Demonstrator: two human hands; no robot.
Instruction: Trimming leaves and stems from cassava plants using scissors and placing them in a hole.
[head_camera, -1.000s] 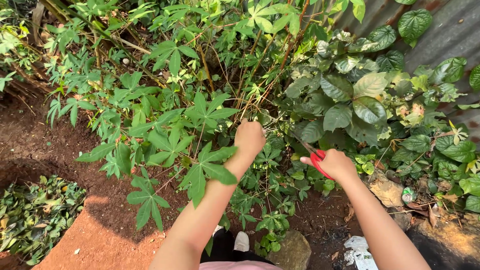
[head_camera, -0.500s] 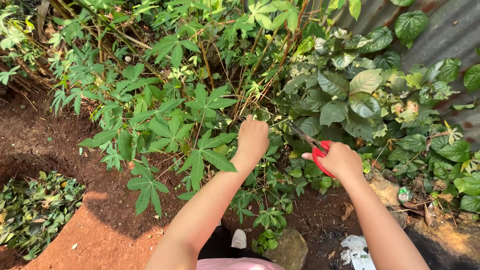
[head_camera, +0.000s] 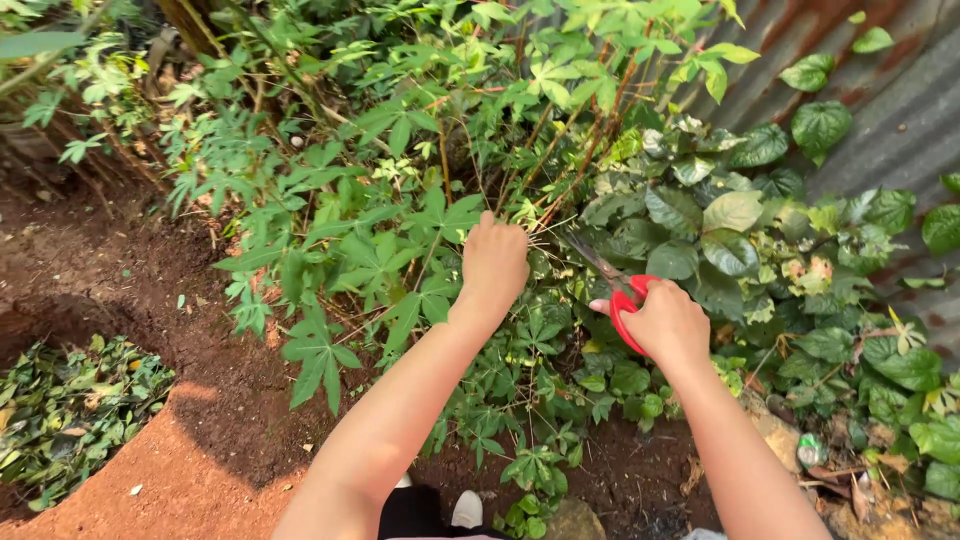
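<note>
Our left hand (head_camera: 494, 262) is clenched around thin stems (head_camera: 520, 200) of the leafy plant, bunching them just beyond the knuckles; the stalks run up and away from the fist toward the reddish canes above. Our right hand (head_camera: 668, 322) grips the scissors (head_camera: 618, 290), fingers through the red loops, with the dark blades pointing up and left from the fingertips toward the held stems, close to the left fist but not touching it. We cannot tell whether the blades are parted or closed, since the leaves (head_camera: 690, 225) behind them blur the edges. To cut well, we judge it best to keep the stems taut with the left hand, slide the blades in above that fist with the fingers clear, and cut one stalk at a time. A pile of clippings (head_camera: 60, 410) lies on the soil well to the left of both hands.
</note>
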